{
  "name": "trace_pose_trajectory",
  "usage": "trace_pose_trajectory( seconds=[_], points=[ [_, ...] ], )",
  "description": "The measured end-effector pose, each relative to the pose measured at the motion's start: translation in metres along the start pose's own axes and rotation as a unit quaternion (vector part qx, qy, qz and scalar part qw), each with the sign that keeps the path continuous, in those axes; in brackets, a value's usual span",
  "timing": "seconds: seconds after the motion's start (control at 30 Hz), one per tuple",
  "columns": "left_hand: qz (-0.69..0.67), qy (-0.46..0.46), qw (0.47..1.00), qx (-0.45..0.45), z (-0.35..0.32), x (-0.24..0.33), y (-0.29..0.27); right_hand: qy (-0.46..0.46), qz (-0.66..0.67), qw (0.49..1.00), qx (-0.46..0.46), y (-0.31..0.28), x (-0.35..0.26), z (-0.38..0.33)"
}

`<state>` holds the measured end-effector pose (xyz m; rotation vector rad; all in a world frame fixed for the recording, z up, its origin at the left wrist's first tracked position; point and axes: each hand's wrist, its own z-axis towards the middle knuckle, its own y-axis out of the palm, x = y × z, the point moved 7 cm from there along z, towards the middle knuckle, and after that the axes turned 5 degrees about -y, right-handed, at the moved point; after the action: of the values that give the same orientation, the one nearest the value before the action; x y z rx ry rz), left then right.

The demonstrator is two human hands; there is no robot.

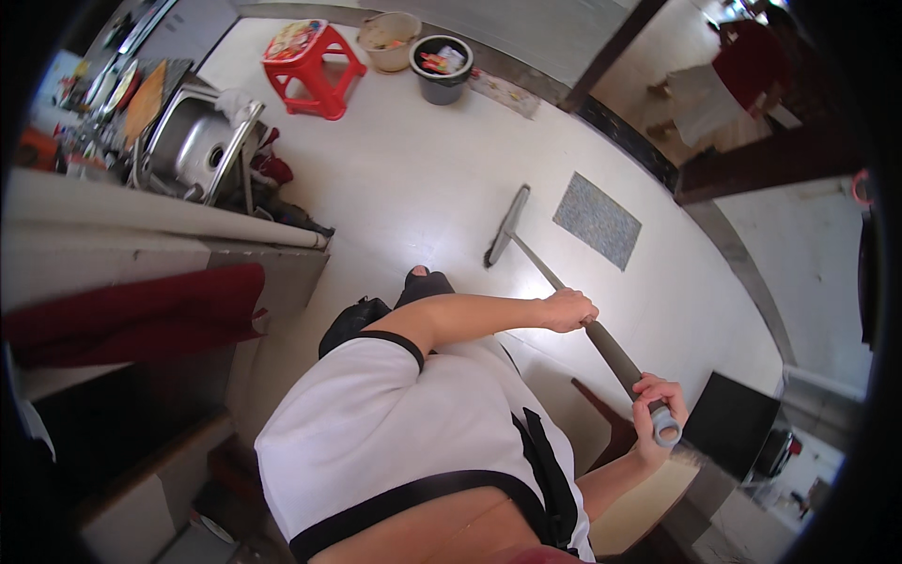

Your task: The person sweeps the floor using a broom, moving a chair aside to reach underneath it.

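We're looking down on a pale, glossy floor [413,179] in a kitchen, light bouncing off it near the middle. A grey speckled mat [597,219] lies flat on it, just beside the dark threshold strip of a doorway. At the far wall a red plastic stool [310,68] carries a colourful printed picture on its seat; next to it stands a beige bucket [390,41], and touching that, a dark grey bin [442,70] with bright scraps of packaging inside. On our left the worktop [141,211] runs along, with a steel sink [193,141] set into it and a dark red cloth [141,315] draped over the lower ledge.

Now the hands. Our left hand [567,309] is wrapped tight around the mid-shaft of the long-handled floor wiper [564,282], and our right hand [658,399] is clenched around the grey grip near the top end. The handle slants up and away from us, and the flat head [505,227] rests on the floor, near the mat but apart from it. A dark-socked foot [423,282] pokes out below the white top, just short of the head. Through the doorway, another person in red stands well apart.
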<state>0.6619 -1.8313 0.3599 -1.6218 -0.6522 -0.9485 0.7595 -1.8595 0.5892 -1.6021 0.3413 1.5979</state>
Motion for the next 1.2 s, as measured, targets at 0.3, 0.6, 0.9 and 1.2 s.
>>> trace_pose_trajectory(
  seconds=[0.3,0.6,0.9,1.2],
  points=[
    [0.085,-0.11,0.955,0.262,-0.118,-0.151,-0.169,-0.019,0.122,0.989,-0.083,0.143,0.02,0.124],
    [0.161,-0.287,0.869,0.37,-0.231,-0.355,-0.327,-0.01,0.202,0.971,-0.128,0.356,0.068,0.275],
    [0.159,-0.193,0.953,0.171,-0.067,-0.392,-0.282,0.094,0.063,0.993,0.026,0.266,0.128,0.306],
    [-0.075,-0.025,0.993,0.083,0.124,-0.202,-0.154,0.16,-0.071,0.976,0.128,0.088,0.051,0.263]
  ],
)
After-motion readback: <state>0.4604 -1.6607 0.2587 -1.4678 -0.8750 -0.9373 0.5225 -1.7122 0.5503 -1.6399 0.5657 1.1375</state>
